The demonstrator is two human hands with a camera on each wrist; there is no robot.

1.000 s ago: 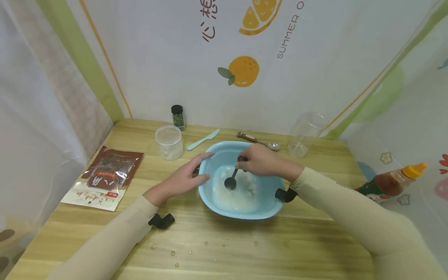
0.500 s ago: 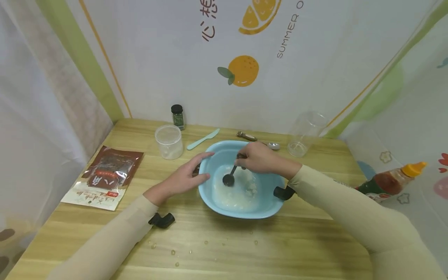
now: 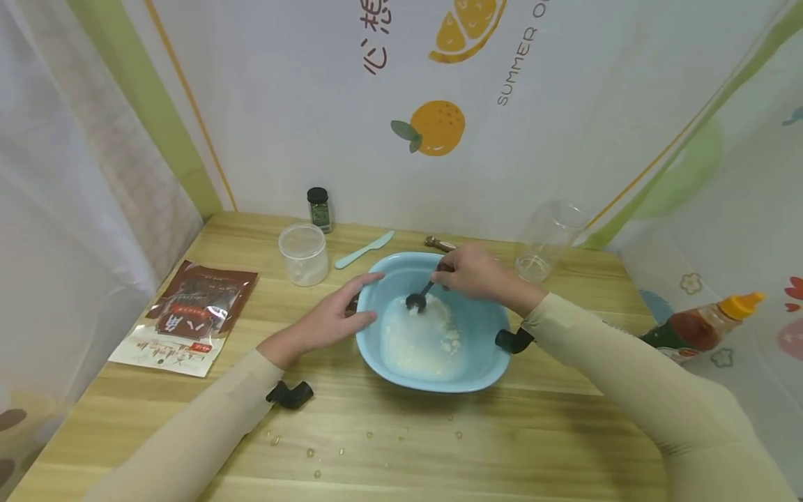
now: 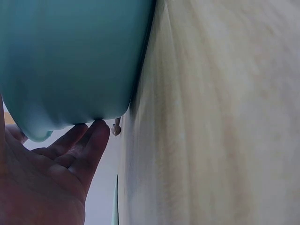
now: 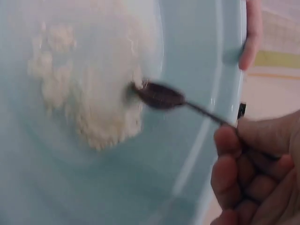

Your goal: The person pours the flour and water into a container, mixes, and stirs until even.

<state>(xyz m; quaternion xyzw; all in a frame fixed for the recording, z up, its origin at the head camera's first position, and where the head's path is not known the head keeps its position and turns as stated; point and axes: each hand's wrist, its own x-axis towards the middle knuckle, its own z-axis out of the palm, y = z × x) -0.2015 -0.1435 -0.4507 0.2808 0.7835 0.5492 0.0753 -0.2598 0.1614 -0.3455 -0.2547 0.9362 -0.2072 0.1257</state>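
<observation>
A light blue basin [image 3: 433, 385] stands on the table, with cloudy whitish liquid and pale wet lumps [image 5: 58, 79] inside. My left hand [image 3: 327, 319] holds its left rim; in the left wrist view the fingertips [image 4: 97, 127] press against the outer wall. Over the basin, my right hand [image 3: 478, 275] grips the handle of a dark spoon [image 3: 416, 302]. The spoon's round bowl tilts toward the far inner part of the basin. In the right wrist view the slightly blurred spoon [image 5: 161, 95] is pinched between thumb and curled fingers, its bowl close to the lumps.
Behind the basin are a mint knife [image 3: 365, 249], a brown-handled spoon [image 3: 439, 243], a clear tub [image 3: 304, 256] and a spice jar [image 3: 319, 210]. A brown packet [image 3: 188, 317] lies left. A tall clear container [image 3: 544, 242] and sauce bottle [image 3: 699, 328] stand right. Droplets [image 3: 310, 452] dot the front.
My right hand has shifted right and slightly away from me. The spoon's bowl has risen from the middle of the liquid toward the basin's far side. My left hand stays put.
</observation>
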